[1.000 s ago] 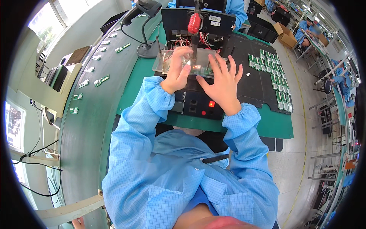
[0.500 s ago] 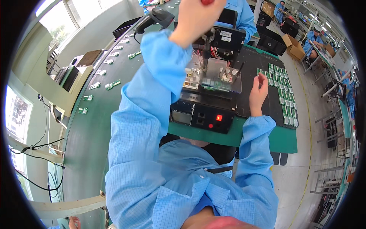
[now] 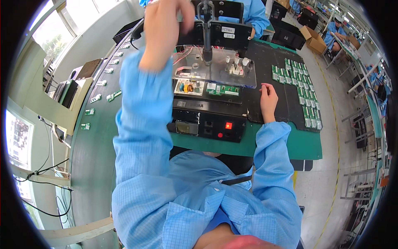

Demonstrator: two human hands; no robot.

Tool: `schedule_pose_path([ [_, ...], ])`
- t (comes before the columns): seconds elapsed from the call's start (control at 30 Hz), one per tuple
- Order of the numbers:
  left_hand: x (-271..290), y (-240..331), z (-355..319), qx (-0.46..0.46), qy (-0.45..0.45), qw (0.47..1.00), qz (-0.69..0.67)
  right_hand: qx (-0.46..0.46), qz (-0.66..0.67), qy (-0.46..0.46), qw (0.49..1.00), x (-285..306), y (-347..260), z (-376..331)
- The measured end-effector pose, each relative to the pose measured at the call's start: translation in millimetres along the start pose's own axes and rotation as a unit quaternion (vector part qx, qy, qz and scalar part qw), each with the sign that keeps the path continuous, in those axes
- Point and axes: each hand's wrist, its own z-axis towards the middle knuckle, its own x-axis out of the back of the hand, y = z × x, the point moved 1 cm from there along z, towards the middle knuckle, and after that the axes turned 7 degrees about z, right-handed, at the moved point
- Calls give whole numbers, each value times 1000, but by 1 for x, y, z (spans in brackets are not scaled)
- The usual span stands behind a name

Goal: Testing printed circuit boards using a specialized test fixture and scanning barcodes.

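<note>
My left hand (image 3: 163,35) is raised at the left of the test fixture's clamp (image 3: 207,45). Motion smears its fingers, and part of it is cut off by the upper edge. A clear plate (image 3: 207,71) with probes and wires hangs from the clamp, above the fixture bed. Under its front edge lie a green circuit board (image 3: 224,89) and a board with yellow parts (image 3: 188,87). My right hand (image 3: 268,99) is beside the fixture's right edge, fingers loosely curled and a little apart, with nothing in it.
Rows of green boards (image 3: 304,91) lie on the black mat at right. More small boards (image 3: 95,98) line the green table at left. A red-lit switch (image 3: 228,125) glows on the fixture's front. Another person's blue sleeve (image 3: 257,18) shows beyond the fixture.
My left hand has moved left, away from the clamp top where it was on a red knob. The clear plate stands higher, uncovering the boards. My right hand's fingers have curled more.
</note>
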Motion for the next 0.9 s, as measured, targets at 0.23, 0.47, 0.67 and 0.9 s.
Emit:
schedule_pose_path([
  [0.23, -100, -25, -162, -83, -225, 874, 422, 3, -23, -44, 999, -7, 5, -1],
  [0.47, -106, -92, -167, 7, -73, 849, 524, -10, -30, -61, 998, -1, 3, -5],
  [0.67, -98, -86, -170, -83, -111, 904, 405, -12, -26, -88, 996, -2, 6, -3],
  [0.9, -41, -1, -175, -336, -67, 879, 331, -13, -19, -100, 995, -2, 14, -2],
])
